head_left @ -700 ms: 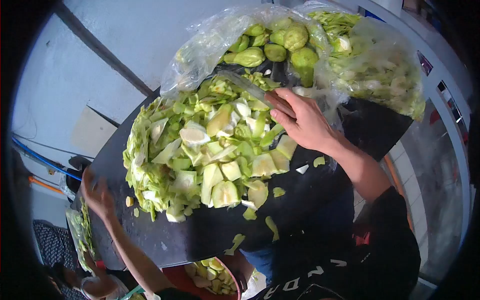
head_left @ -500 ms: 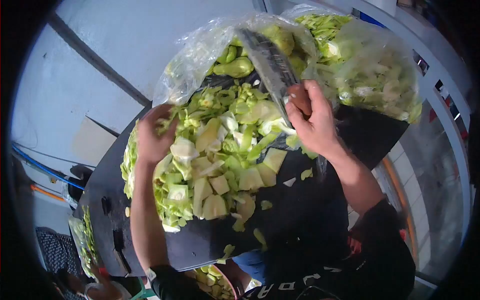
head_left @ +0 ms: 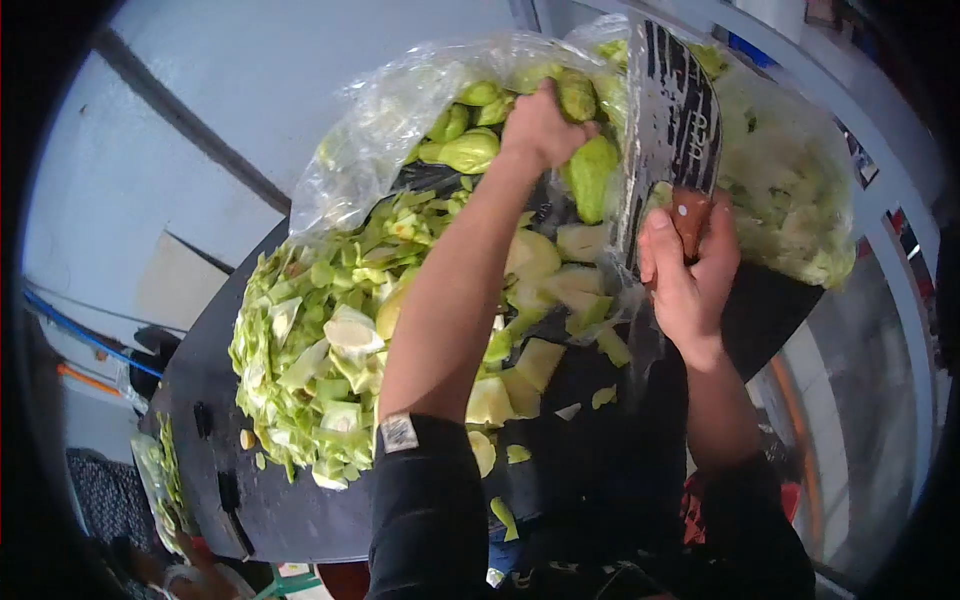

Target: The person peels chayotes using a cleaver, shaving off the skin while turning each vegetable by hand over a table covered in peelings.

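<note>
My left hand (head_left: 540, 128) reaches into the clear plastic bag (head_left: 350, 150) at the back of the table, fingers and thumb around a green chayote (head_left: 575, 96). Another chayote (head_left: 592, 180) lies just below that hand, and several more chayotes (head_left: 468, 152) are to its left. My right hand (head_left: 695, 265) grips the brown wooden handle of a cleaver (head_left: 672, 120), its broad dark-and-silver blade pointing up. Beneath my left forearm spreads a heap of cut chayote pieces and peel (head_left: 320, 350).
A second plastic bag (head_left: 790, 190) full of pale green pieces stands at the back right. The black table (head_left: 590, 470) carries scattered scraps. A grey metal frame (head_left: 885, 260) runs along the right. Another bag of greens (head_left: 160, 470) is at the lower left.
My left hand has moved from the heap's left side up and right into the bag of chayotes. The cleaver has shifted right, its blade now more upright.
</note>
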{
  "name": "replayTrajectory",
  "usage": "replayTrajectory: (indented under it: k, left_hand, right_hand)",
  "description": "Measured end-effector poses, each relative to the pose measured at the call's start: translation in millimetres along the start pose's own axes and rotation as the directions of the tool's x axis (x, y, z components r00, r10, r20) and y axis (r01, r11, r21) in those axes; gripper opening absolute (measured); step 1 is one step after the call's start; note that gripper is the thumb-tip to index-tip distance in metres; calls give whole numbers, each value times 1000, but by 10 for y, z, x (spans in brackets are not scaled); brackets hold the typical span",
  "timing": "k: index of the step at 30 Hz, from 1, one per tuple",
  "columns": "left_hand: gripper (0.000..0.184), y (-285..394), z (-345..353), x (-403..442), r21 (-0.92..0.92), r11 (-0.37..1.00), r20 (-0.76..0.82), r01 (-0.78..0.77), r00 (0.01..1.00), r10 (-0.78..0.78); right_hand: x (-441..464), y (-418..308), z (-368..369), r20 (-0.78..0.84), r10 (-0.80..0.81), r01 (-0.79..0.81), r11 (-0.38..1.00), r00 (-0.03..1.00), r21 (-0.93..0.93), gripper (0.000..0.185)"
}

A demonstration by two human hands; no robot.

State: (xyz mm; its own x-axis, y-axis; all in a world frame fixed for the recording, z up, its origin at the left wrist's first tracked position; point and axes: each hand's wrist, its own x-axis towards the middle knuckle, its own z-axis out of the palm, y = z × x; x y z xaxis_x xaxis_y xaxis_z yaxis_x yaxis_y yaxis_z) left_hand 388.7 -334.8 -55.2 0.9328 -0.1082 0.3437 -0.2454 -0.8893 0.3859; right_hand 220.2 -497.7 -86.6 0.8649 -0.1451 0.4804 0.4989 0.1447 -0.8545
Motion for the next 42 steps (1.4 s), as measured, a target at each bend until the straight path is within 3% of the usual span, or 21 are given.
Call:
replayTrajectory:
  k: [2, 6, 7, 8, 9, 11, 13, 14, 15, 16, 17, 18, 20, 21, 26, 28, 29, 33, 37, 42]
  left_hand:
    - [88, -33, -8, -27, -2, 1000, -18, 22, 1000, -22]
    - [70, 43, -321, -412, -148, 989, -74, 26, 997, -37]
    - [68, 17, -403, -522, -375, 925, -68, 62, 993, -94]
    - [65, -9, -502, -638, -580, 810, -53, 88, 988, -145]
    - [63, 136, -766, -931, -641, 753, -26, 149, 976, -215]
    - [56, 26, -975, -1293, -943, 286, 118, 170, 975, -190]
    - [52, -85, -1229, -1802, -988, 70, 130, 139, 984, -125]
    - [52, -217, -1305, -2046, -988, 29, 146, 152, 978, -146]
    - [53, -254, -1396, -2301, -989, -41, 147, 142, 977, -154]
    - [55, -350, -1471, -2546, -984, -20, 178, 178, 960, -219]
    - [55, -414, -1493, -2769, -985, -54, 175, 167, 948, -267]
    - [55, -481, -1512, -2967, -985, -89, 171, 150, 934, -314]
    - [55, -612, -1554, -3316, -985, -133, 146, 110, 943, -299]
    - [60, -635, -1562, -3407, -997, -67, 57, 37, 941, -332]
    - [74, -953, -1646, -3722, -994, -59, -67, -95, 929, -364]
    - [77, -1063, -1548, -3844, -976, -23, -194, -216, 914, -356]
    - [82, -1103, -1459, -3866, -954, -81, -230, -290, 875, -425]
    - [86, -1153, -1429, -4038, -969, -10, -216, -246, 870, -444]
    - [87, -1092, -1417, -4066, -971, 36, -228, -238, 863, -451]
    - [84, -1071, -1379, -4047, -986, 1, -147, -165, 876, -459]
  right_hand:
    - [-26, -54, 33, 61, 20, -22, 999, 998, 36, 26]
    - [-78, -72, 75, -3, 14, -14, 999, 1000, 37, 24]
    - [-74, -33, 57, 5, -9, 9, 999, 1000, 41, 23]
    - [-71, -17, 51, 13, -34, 34, 998, 999, 46, 22]
    - [-73, -31, 66, 22, -41, 39, 995, 999, 90, 19]
    - [-86, -54, 63, 59, -45, 39, 994, 997, 106, 19]
    - [-107, 28, 96, 61, -82, 79, 996, 995, 47, 20]
    - [-145, 98, 105, 66, -95, 91, 994, 993, 63, 20]
    - [-167, 164, 121, 123, -154, 166, 981, 980, -98, 24]
    - [-188, 155, 185, 186, -203, 247, 936, 961, -250, 28]
    - [-268, -57, 278, 214, -243, 297, 914, 946, -276, 30]
    - [-334, -183, 378, 224, -258, 313, 914, 940, -258, 30]
    - [-471, -364, 590, 404, -269, 385, 892, 874, -238, 24]
    - [-570, -490, 756, 400, -299, 383, 912, 866, -147, 20]
    - [-750, -845, 1213, 706, -335, 544, 835, 623, -84, 17]
    - [-816, -798, 1365, 701, -446, 616, 788, 557, 12, 19]
    - [-830, -771, 1417, 722, -440, 638, 770, 534, -1, 19]
    - [-877, -704, 1527, 776, -430, 717, 696, 461, -40, 23]
    - [-854, -691, 1544, 773, -446, 719, 694, 451, -19, 25]
    - [-813, -599, 1480, 760, -473, 739, 674, 446, -14, 24]
